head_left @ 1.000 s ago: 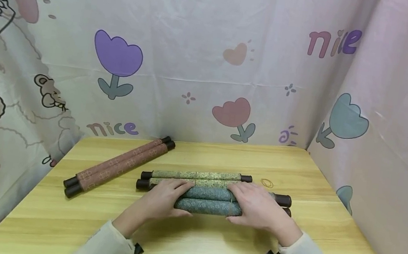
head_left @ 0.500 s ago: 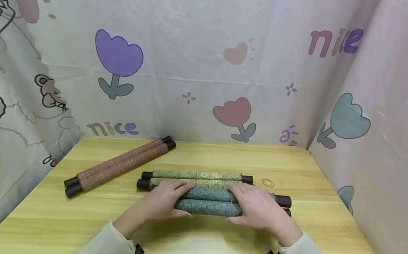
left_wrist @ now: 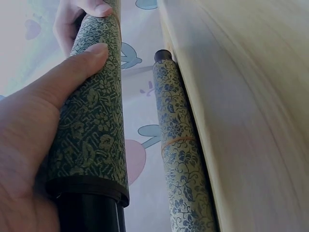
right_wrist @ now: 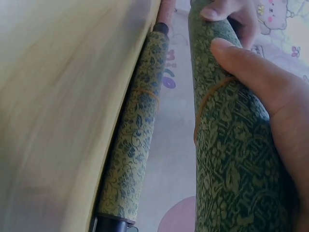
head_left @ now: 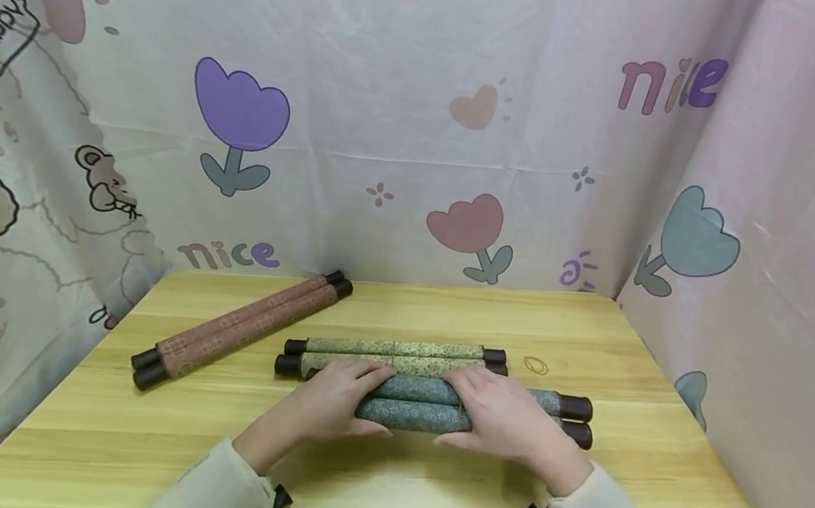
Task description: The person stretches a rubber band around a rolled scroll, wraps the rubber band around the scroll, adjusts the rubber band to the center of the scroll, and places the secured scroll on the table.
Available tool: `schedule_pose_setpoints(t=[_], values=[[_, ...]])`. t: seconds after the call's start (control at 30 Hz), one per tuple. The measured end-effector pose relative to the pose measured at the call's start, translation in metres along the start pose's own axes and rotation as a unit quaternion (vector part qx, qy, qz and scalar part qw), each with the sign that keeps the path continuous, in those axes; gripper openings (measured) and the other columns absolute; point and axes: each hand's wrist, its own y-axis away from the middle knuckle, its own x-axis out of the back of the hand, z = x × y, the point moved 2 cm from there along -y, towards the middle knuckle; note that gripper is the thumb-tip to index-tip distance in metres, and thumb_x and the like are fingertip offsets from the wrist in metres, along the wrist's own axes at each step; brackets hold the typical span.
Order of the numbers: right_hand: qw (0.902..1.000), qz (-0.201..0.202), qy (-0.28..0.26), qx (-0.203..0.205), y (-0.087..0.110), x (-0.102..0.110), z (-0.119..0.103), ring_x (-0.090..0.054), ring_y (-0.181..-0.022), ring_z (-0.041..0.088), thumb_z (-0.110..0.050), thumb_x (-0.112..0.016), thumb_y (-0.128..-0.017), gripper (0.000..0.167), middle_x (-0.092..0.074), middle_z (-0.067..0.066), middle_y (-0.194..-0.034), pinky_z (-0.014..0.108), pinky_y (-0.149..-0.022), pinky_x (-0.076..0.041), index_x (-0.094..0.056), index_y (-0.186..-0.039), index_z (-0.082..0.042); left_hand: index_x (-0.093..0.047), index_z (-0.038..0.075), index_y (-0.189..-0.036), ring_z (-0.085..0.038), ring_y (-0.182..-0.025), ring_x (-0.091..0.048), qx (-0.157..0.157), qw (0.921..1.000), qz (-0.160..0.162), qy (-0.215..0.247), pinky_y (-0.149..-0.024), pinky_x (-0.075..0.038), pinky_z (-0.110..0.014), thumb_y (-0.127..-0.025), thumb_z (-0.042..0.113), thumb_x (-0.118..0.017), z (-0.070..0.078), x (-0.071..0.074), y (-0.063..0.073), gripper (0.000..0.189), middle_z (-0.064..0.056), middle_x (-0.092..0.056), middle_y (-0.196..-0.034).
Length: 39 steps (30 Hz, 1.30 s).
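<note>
Both hands hold a teal patterned hanging scroll, rolled from both ends into two parallel rolls with dark knobs. My left hand grips its left part, thumb along the near side. My right hand grips it right of the middle. Each wrist view shows a thumb lying on the scroll's brocade, the left thumb and the right thumb. A thin rubber band circles the scroll by the right thumb. Just behind lies a yellow floral scroll on the table, partly covered by the hands, with its own band.
A dusty-red scroll lies slanted at the table's back left. One loose rubber band rests right of the yellow scroll. The wooden table ends at a printed curtain behind and at both sides.
The teal scroll has shifted slightly right, and more of its lower right knob shows. My right hand has moved a little left along it, closer to the left hand. The other scrolls lie still.
</note>
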Motion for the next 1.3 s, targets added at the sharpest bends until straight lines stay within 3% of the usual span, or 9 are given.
schedule_pose_setpoints(t=[0.17, 0.27, 0.43, 0.57, 0.9, 1.3], values=[[0.9997, 0.003, -0.018, -0.017, 0.000, 0.006, 0.004, -0.055, -0.121, 0.032, -0.074, -0.062, -0.077, 0.097, -0.058, 0.012, -0.132, 0.048, -0.101, -0.044, -0.048, -0.141, -0.002, -0.052, 0.008, -0.141, -0.033, -0.118, -0.056, 0.008, 0.9999, 0.003, 0.007, -0.100, -0.043, -0.053, -0.079, 0.058, -0.074, -0.004, 0.001, -0.002, 0.082, -0.011, -0.058, -0.131], [0.9993, 0.010, -0.018, -0.032, 0.003, 0.011, 0.009, -0.053, -0.122, 0.030, -0.079, -0.054, -0.077, 0.101, -0.056, 0.010, -0.134, 0.049, -0.101, -0.044, -0.045, -0.144, -0.004, -0.052, 0.008, -0.141, -0.034, -0.117, -0.057, 0.011, 0.9999, 0.008, 0.008, -0.099, -0.044, -0.053, -0.078, 0.057, -0.076, -0.006, 0.002, -0.002, 0.083, -0.012, -0.059, -0.131], [0.9987, -0.008, -0.010, -0.049, 0.006, 0.015, 0.015, -0.052, -0.123, 0.031, -0.084, -0.043, -0.077, 0.103, -0.055, 0.011, -0.135, 0.050, -0.102, -0.043, -0.045, -0.144, -0.006, -0.052, 0.009, -0.141, -0.035, -0.115, -0.058, 0.012, 0.9997, 0.019, 0.009, -0.098, -0.046, -0.053, -0.076, 0.057, -0.077, -0.009, 0.005, -0.001, 0.085, -0.013, -0.059, -0.130], [0.9986, -0.022, -0.005, -0.048, 0.006, 0.015, 0.017, -0.052, -0.123, 0.031, -0.085, -0.041, -0.078, 0.101, -0.057, 0.011, -0.134, 0.051, -0.102, -0.042, -0.049, -0.142, -0.007, -0.051, 0.009, -0.142, -0.035, -0.115, -0.058, 0.017, 0.9997, 0.014, 0.009, -0.098, -0.045, -0.054, -0.077, 0.056, -0.077, -0.010, 0.004, -0.001, 0.084, -0.013, -0.059, -0.130], [0.9993, -0.021, 0.014, -0.028, 0.006, 0.007, 0.012, -0.057, -0.115, 0.028, -0.063, -0.070, -0.079, 0.084, -0.060, 0.009, -0.128, 0.047, -0.096, -0.047, -0.051, -0.136, -0.004, -0.052, 0.008, -0.140, -0.035, -0.117, -0.056, 0.006, 0.9999, 0.012, 0.005, -0.099, -0.043, -0.056, -0.077, 0.055, -0.077, -0.005, 0.002, -0.001, 0.083, -0.013, -0.059, -0.130], [0.9995, 0.003, 0.028, 0.014, 0.002, 0.002, 0.005, -0.059, -0.115, 0.029, -0.060, -0.071, -0.080, 0.081, -0.061, 0.011, -0.126, 0.045, -0.096, -0.049, -0.055, -0.132, -0.001, -0.055, 0.008, -0.138, -0.034, -0.117, -0.057, 0.007, 0.9998, 0.016, -0.005, -0.100, -0.043, -0.055, -0.076, 0.056, -0.077, 0.001, 0.002, 0.000, 0.082, -0.012, -0.059, -0.129]])
